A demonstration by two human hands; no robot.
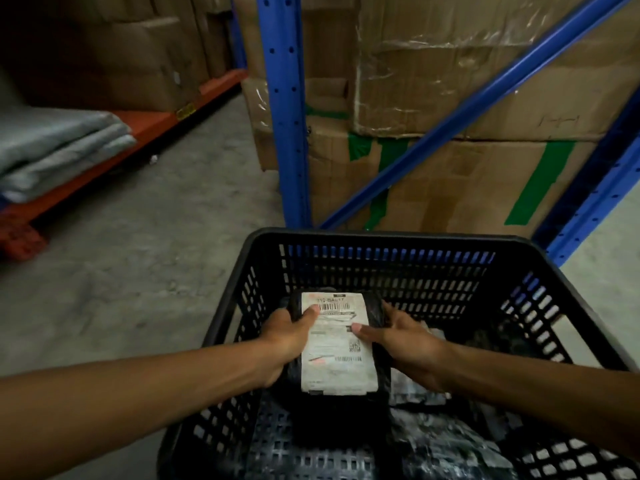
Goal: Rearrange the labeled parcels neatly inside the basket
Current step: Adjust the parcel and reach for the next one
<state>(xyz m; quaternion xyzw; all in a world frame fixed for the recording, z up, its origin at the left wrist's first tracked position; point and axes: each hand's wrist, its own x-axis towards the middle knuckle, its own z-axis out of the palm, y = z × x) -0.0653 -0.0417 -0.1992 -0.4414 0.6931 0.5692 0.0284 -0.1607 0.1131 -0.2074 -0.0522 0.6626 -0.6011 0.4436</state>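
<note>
Hands: our left hand (287, 336) and right hand (403, 341) clasp the labeled parcel (337, 344), fingers wrapped around its sides.
Parcel: against the basket (398, 237) left wall.
Left: other parcels (446, 441) lie jumbled at right.

The scene is dim, with the upper left corner sinking into near-black shadow. Soft light reaches the concrete floor (166, 209) and the cardboard boxes (450, 98), where the plastic wrap throws pale glare. The white label (337, 344) is the brightest patch — its print is smeared and hard to read. Wide-angle distortion bends the blue rack (284, 109) uprights, and the edges look soft — slightly blurred.
</note>
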